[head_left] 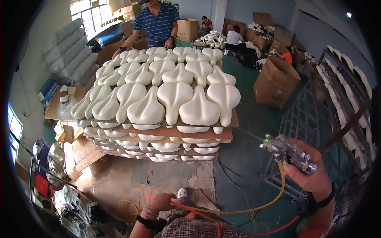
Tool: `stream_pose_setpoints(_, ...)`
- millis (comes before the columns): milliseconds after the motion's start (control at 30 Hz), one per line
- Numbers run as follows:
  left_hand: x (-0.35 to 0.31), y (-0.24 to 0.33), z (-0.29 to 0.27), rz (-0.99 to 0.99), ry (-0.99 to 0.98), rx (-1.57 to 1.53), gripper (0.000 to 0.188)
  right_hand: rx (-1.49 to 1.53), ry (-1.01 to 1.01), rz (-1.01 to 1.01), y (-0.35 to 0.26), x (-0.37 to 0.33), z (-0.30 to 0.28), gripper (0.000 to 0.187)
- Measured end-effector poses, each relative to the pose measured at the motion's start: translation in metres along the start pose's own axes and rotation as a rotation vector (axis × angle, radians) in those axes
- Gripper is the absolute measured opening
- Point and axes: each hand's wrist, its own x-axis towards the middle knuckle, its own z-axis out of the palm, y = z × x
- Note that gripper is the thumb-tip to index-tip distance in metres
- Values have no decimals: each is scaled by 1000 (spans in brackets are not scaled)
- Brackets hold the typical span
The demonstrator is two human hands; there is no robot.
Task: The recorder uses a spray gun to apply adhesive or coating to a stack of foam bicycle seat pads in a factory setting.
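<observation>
My right hand (307, 172) is wrapped round a metal spray gun (291, 152) with a green ring at its nozzle. The gun points left toward the stack, and a thin pale streak of spray leaves the nozzle. A yellow hose (281, 190) hangs from the gun and curves back toward my waist. Low in front of my body, my left hand (160, 202) is closed round a red hose (190, 208). Ahead, cream bicycle saddle pads (174, 97) lie in rows on a board (206, 133). More boards with pads are stacked beneath.
A person in a striped blue shirt (157, 22) stands behind the stack, hands near the far pads. On the right are a cardboard box (276, 82) and a metal rack (297, 127) holding more pads. Hoses and flattened cardboard (131, 174) lie on the floor.
</observation>
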Motion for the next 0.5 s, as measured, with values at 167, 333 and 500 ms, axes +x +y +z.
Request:
stream_pose_setpoints(167, 79, -64, -60, -31, 492, -771, 43, 139, 106, 46, -3, 30, 13, 51)
stream_pose_setpoints(333, 170, -132, -144, -99, 886, -1927, 29, 237, 400, 55, 35, 52, 45, 49)
stream_pose_setpoints(500, 209, -119, -181, -184, 816, -2257, 20, 463, 570, 176, 105, 61, 65, 42)
